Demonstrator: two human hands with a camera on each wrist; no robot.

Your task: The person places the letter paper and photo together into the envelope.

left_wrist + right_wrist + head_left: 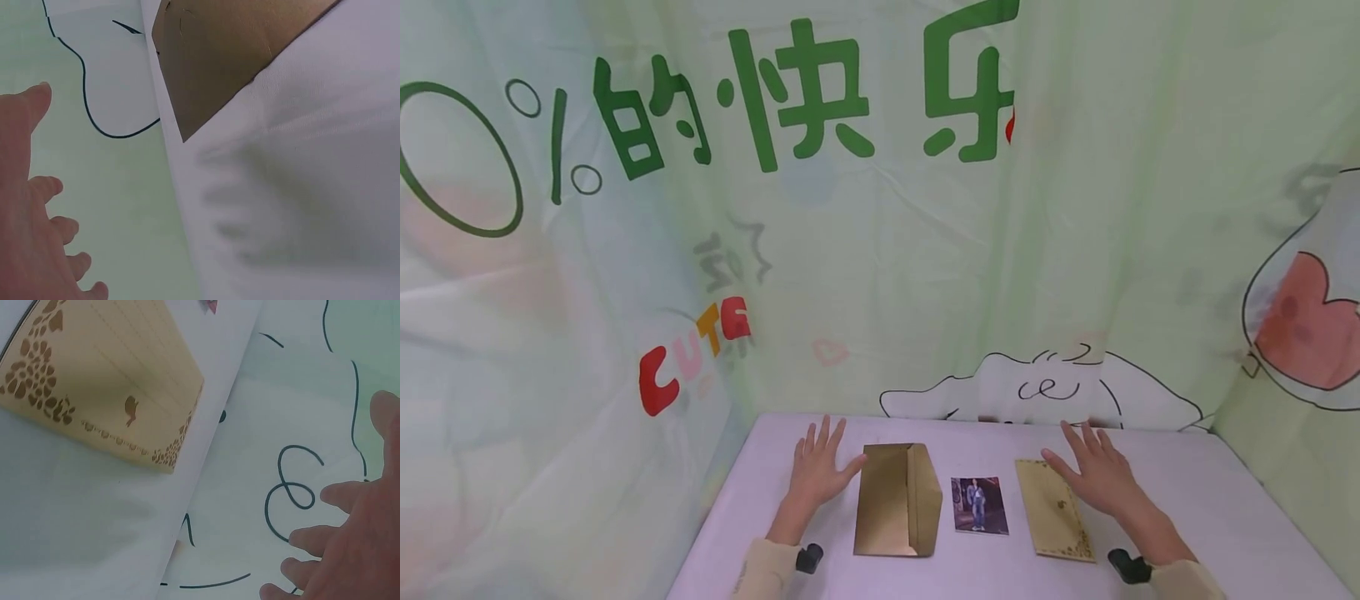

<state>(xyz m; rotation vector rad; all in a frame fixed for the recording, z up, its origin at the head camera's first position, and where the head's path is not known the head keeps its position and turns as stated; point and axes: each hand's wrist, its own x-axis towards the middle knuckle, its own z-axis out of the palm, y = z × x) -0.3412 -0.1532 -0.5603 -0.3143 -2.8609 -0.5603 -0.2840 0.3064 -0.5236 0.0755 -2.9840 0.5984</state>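
Fingers spread, my left hand (822,475) hovers over the table just left of a brown envelope (883,500), and its shadow falls on the cloth in the left wrist view. The envelope lies with its flap (927,500) opened out to the right. Beside it rests a small photo (980,505) of a standing person in blue. My right hand (1102,475), also spread and holding nothing, is above the right edge of a tan sheet of writing paper (1051,510). Brown floral print and faint ruled lines show on that paper (119,381) in the right wrist view.
A white cloth covers the table (1210,517). Behind it and at the sides hang pale green printed curtains (880,250) with cartoon drawings and large green characters. Each wrist carries a small black device (808,558) near the beige sleeve (767,571).
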